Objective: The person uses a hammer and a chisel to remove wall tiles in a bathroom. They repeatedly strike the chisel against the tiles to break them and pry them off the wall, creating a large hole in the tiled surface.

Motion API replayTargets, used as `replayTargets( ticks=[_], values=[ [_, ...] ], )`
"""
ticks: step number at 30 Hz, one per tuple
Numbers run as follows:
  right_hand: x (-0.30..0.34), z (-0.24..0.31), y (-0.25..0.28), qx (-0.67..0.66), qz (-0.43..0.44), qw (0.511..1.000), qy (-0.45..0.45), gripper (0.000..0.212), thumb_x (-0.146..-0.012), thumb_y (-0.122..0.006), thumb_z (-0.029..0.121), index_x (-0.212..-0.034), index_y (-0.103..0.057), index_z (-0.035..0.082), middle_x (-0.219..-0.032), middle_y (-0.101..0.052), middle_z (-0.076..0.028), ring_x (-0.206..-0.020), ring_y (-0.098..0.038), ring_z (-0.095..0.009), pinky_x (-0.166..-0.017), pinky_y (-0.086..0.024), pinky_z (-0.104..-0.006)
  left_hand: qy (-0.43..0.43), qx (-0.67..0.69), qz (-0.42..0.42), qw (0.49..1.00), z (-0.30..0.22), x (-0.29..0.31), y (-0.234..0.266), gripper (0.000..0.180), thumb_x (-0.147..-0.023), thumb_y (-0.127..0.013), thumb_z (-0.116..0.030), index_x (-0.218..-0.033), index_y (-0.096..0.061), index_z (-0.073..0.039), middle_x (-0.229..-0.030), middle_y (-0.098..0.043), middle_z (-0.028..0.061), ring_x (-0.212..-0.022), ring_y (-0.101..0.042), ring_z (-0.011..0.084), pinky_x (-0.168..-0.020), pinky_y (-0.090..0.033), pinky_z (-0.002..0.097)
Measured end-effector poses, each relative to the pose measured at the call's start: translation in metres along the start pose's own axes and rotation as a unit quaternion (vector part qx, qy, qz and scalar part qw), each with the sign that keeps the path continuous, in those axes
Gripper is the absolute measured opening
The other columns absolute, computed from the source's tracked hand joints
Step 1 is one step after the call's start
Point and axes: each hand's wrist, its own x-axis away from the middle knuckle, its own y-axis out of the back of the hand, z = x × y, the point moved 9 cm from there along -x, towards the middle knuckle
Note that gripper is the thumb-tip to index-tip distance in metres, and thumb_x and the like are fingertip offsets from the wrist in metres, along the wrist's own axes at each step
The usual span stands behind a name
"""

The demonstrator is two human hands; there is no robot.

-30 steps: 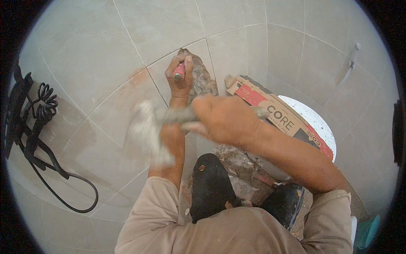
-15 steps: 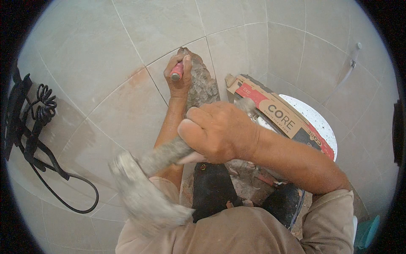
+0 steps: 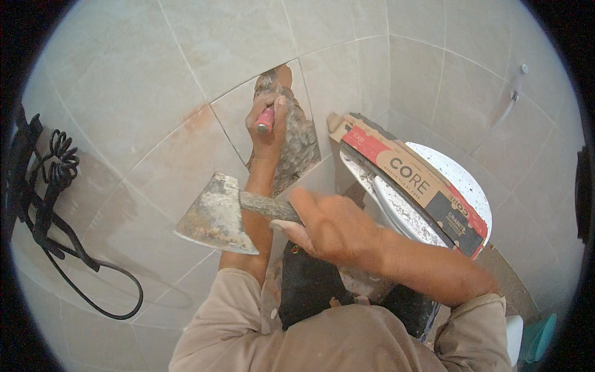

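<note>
My left hand point(image 3: 271, 141) is wrapped round the red handle of a chisel point(image 3: 264, 121); its metal butt faces me and its blade is hidden. The hand rests against a broken patch point(image 3: 299, 144) in the tiled wall, where rough grey and brown backing shows. In front of my left forearm, my right hand point(image 3: 338, 226) grips the short wooden handle of a hatchet point(image 3: 214, 217). Its worn, pale-stained head points left, with the cutting edge turned down. The hatchet is apart from the chisel's butt.
On the right, a long cardboard box point(image 3: 406, 177) lies across a white toilet point(image 3: 477, 180) strewn with debris. A black coiled cord point(image 3: 62, 155) hangs at the left. Tile rubble point(image 3: 365, 282) lies below my right arm. A teal container point(image 3: 539, 338) stands at the lower right.
The hatchet head has risen and turned more side-on, closer to my left forearm. My right hand has moved lower and rightward. More of the broken patch shows above my left hand.
</note>
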Motion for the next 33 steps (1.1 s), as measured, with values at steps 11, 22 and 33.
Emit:
replayTargets(
  ticks=[11, 22, 33],
  values=[
    [0.011, -0.01, 0.003, -0.066, 0.0, 0.997, -0.035, 0.03, -0.1, -0.061, 0.025, -0.105, -0.048, -0.002, -0.087, -0.061, -0.029, -0.081, -0.062, -0.054, -0.068, -0.05, -0.0574, -0.018, -0.007, 0.007, 1.0, 0.0, -0.028, -0.002, 0.013, -0.095, -0.069, -0.014, -0.091, -0.068, -0.002, -0.083, -0.067, 0.0074, -0.074, -0.061, 0.0167, -0.072, -0.052, 0.0301],
    [0.04, -0.024, -0.013, -0.109, -0.021, 0.992, -0.055, 0.024, -0.101, -0.059, 0.019, -0.109, -0.048, 0.0, -0.081, -0.058, -0.03, -0.078, -0.061, -0.055, -0.067, -0.047, -0.0563, -0.093, -0.043, 0.092, 0.99, -0.016, 0.008, -0.023, 0.005, -0.093, -0.07, -0.007, -0.094, -0.069, -0.003, -0.087, -0.069, 0.0085, -0.08, -0.065, 0.0221, -0.078, -0.052, 0.0354],
    [0.05, -0.041, -0.017, -0.127, 0.036, 0.978, -0.161, 0.029, -0.104, -0.054, 0.025, -0.114, -0.05, -0.001, -0.084, -0.064, -0.031, -0.08, -0.063, -0.055, -0.07, -0.049, -0.057, -0.133, -0.034, 0.041, 0.99, -0.016, -0.01, -0.022, 0.006, -0.089, -0.072, -0.003, -0.09, -0.066, -0.002, -0.087, -0.069, 0.0121, -0.079, -0.067, 0.0256, -0.074, -0.053, 0.036]
  ],
)
